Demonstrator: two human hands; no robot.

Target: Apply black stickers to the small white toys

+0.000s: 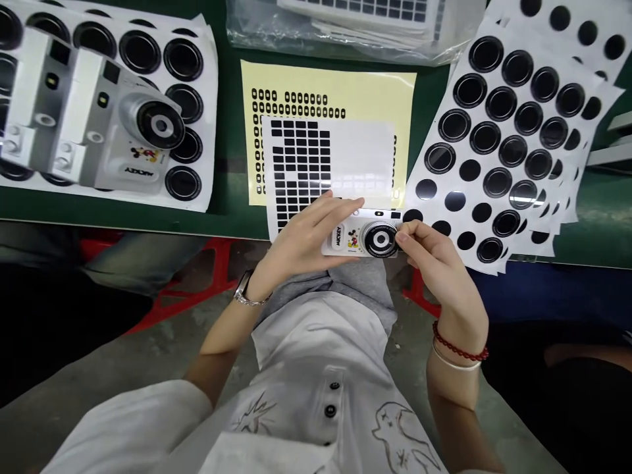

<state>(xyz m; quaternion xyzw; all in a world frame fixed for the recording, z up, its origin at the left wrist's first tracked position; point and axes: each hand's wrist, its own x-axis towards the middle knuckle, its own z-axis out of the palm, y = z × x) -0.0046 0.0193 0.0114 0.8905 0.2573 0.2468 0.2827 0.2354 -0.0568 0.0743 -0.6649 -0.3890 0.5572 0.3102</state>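
Observation:
A small white camera (353, 241) with a Mickey print and a round black lens lies in my left hand (306, 238), its fingers along the top and bottom edges. My right hand (434, 253) has thumb and index finger pinched at the right rim of the lens; whatever they may hold is hidden. Just beyond the camera lies a white sheet (360, 155) with rows of small black rectangles, on top of a yellow sheet (405, 99) with small black oval stickers.
Several white cameras (83, 118) rest on a round-sticker sheet (205, 131) at the left. Sheets of round black stickers (474, 141) overlap at the right. A plastic bag (257, 33) with printed sheets lies at the back. People sit on both sides.

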